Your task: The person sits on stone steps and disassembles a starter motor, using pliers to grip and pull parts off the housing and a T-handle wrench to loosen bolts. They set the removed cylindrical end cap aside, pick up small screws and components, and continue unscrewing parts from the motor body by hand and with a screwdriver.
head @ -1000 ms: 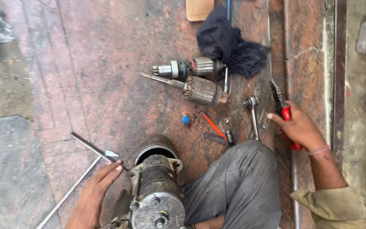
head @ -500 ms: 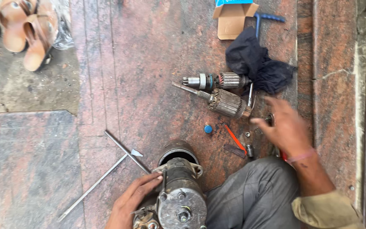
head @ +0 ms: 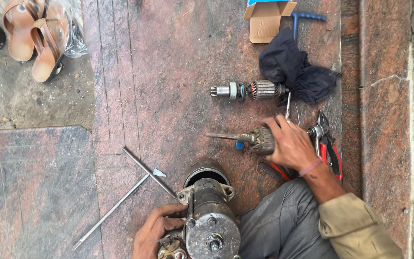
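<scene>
Roadside repair spot: stone pavement (head: 159,62) strewn with motor armatures (head: 264,89), pliers (head: 330,151), rods (head: 147,171), sandals (head: 32,36).

Polished reddish granite floor (head: 168,72) in even daylight; a rough grey concrete patch (head: 29,105) at upper left carries brown sandals (head: 34,38); a raised stone step (head: 384,120) runs along the right.

Open brown cardboard box (head: 266,21) with blue flap, top edge, above dark cloth (head: 295,72)

armature (head: 259,139) under right hand (head: 291,146), second armature (head: 250,90) beyond it, motor housing (head: 209,216) nearer, beside left hand (head: 156,232)
</scene>
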`<state>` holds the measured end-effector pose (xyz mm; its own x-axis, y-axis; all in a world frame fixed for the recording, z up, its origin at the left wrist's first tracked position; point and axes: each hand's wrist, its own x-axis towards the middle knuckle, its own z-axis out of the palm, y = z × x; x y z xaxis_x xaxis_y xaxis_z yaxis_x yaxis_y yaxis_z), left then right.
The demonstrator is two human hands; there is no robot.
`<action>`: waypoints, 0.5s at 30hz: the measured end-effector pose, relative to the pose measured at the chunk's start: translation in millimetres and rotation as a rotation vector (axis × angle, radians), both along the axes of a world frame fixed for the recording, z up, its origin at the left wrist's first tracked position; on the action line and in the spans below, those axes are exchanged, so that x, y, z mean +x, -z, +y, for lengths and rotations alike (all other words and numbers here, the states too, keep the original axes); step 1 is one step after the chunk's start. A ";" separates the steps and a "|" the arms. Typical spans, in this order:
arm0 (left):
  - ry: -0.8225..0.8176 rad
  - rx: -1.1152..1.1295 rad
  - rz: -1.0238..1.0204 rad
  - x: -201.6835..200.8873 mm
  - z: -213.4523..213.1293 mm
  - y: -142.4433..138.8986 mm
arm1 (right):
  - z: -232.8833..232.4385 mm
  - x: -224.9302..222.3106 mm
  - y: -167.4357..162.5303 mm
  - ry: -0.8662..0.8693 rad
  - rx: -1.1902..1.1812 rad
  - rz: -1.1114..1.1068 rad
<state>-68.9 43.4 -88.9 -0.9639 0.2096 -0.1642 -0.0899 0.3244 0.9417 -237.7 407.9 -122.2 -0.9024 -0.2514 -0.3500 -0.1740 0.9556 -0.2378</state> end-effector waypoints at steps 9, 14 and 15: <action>-0.033 -0.028 -0.075 -1.0 8.0 -4.0 | 20.1 4.2 -1.1 0.022 -0.044 -0.077; -0.048 -0.022 0.003 -2.6 13.4 -12.0 | 16.8 -27.5 2.1 0.016 -0.390 0.026; -0.044 -0.027 -0.014 -2.7 14.0 -13.9 | 14.3 -35.6 2.6 0.031 -0.387 0.036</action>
<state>-71.6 57.5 -75.0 -0.9695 0.1627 -0.1832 -0.1180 0.3451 0.9311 -273.2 422.1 -124.8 -0.9215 -0.3314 -0.2025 -0.1617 0.8015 -0.5757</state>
